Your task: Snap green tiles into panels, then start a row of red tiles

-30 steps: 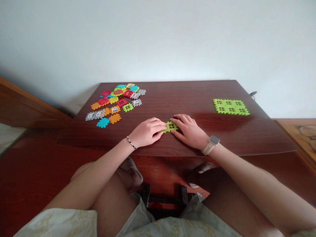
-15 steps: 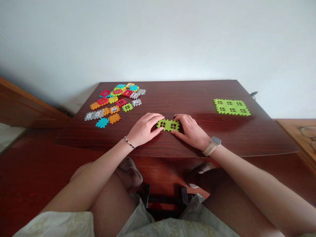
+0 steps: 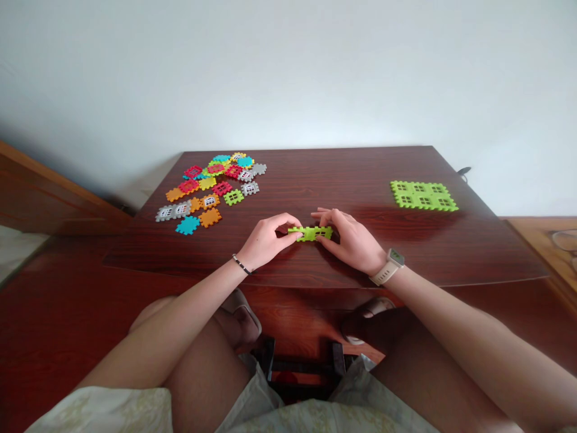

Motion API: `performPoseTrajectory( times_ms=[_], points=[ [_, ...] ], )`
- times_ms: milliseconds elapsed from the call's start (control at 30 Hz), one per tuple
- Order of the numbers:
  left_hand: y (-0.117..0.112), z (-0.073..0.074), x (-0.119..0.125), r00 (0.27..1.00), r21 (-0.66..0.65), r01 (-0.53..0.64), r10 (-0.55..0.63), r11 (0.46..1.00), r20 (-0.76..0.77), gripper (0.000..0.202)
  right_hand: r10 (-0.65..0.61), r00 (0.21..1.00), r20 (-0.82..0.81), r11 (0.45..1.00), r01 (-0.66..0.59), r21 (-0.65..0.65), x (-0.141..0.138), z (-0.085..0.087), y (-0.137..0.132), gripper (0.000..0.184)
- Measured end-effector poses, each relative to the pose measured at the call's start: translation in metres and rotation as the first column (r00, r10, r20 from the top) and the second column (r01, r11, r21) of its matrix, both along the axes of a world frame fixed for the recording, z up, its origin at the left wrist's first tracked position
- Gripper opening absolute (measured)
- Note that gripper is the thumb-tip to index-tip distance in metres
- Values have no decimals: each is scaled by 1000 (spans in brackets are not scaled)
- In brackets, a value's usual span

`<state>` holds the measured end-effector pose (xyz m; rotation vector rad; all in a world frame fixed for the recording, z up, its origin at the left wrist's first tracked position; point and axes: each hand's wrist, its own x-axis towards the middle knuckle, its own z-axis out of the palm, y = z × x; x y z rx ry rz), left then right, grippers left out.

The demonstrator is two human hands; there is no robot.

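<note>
Green interlocking tiles: tilted up on edge, near the front edge of the dark wooden table.
Left hand: curled, pinching the tiles' left end.
Right hand: half open, fingertips and thumb gripping their right end.
Back left: multicoloured loose tiles.
Right edge: green tile panel, lying flat.
</note>
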<state>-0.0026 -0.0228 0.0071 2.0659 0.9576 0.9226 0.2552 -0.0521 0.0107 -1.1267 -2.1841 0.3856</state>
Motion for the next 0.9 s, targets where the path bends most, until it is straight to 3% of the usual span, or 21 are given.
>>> performPoseTrajectory(
  times_ms=[133,500,900],
  points=[
    [-3,3,4,1000,52,-1,-1,999,30,7,-2,1000,27,996,0,88,0,7,-2,6],
    [-11,3,12,1000,194,-5,1,981,23,7,53,998,-36,992,-49,117,-6,8,-3,12],
    [-21,10,13,999,486,-17,30,874,-18,5,97,992,-77,979,-81,184,-11,18,-10,11]
  ],
)
